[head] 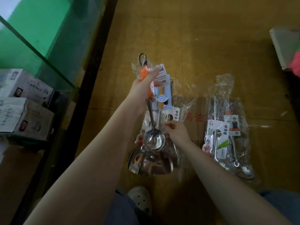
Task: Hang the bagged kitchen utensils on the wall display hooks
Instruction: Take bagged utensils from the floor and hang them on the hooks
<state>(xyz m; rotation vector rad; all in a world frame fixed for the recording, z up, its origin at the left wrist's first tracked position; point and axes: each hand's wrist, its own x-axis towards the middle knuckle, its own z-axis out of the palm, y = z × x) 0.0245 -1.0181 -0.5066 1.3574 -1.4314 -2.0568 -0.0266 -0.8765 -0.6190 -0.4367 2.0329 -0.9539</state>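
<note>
Your left hand (142, 88) gripped the orange handle (143, 73) of one bagged ladle (154, 141), which was lifted clear of the cardboard floor (211, 54) with its hang loop up and its bowl down. Your right hand (177, 133) sat lower, just beside the bowl, fingers curled and pinching clear wrap (163, 127). I couldn't tell whether that wrap was the ladle's own bag or belonged to the heap below.

Around you:
- Near heap (151, 161) of bagged steel utensils lay directly under both hands, with a blue card sticking out on top. Your arms and the ladle covered most of it.
- Second heap (227, 138) lay well apart to the right, with at least two spoon bowls showing through the glare.
- Two printed boxes (24, 101) were stacked at the left, under a green glass panel (40, 38).
- One white perforated shoe (141, 198) sat at the bottom edge.
- A white object (282, 46) at the top right was cut off by the frame.

The item count in either heap wasn't readable, and the label print was too blurred.
</note>
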